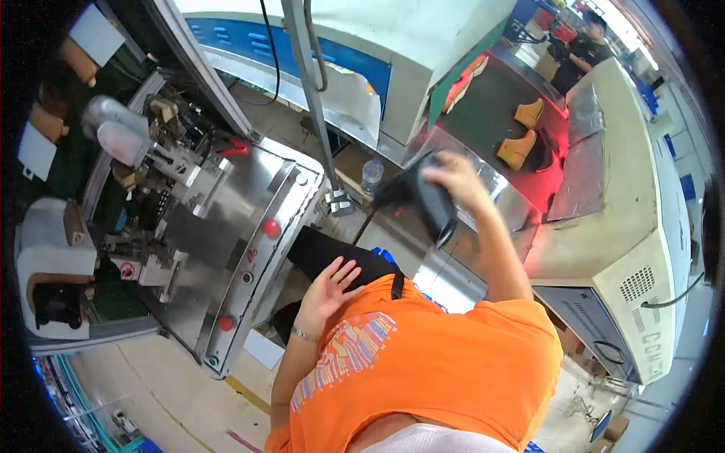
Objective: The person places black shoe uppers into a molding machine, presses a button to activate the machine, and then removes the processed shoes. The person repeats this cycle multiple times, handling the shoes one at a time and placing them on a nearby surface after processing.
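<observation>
My right hand [459,180] grips a black boot [432,204], slightly smeared by motion, in front of the conveyor's near end. Thumb and fingers close on its upper edge, and the rest of it hangs down toward my lap. My left hand [330,291] is held up by my waist, fingers spread and nothing in it; it is nearest to the steel machine table [234,192]. On the dark conveyor [487,113], in red light, stand two tan ankle boots [518,150]. A darker boot [550,147] is beside them, and a pale shoe [465,83] lies along the left side.
On the left, a machine carries clamps, a red button [272,227] and a red-handled tool [236,147]. A clear bottle [371,175] stands near a metal post [310,90]. The cream machine housing [612,226] flanks the conveyor; another person [585,54] is at its far end.
</observation>
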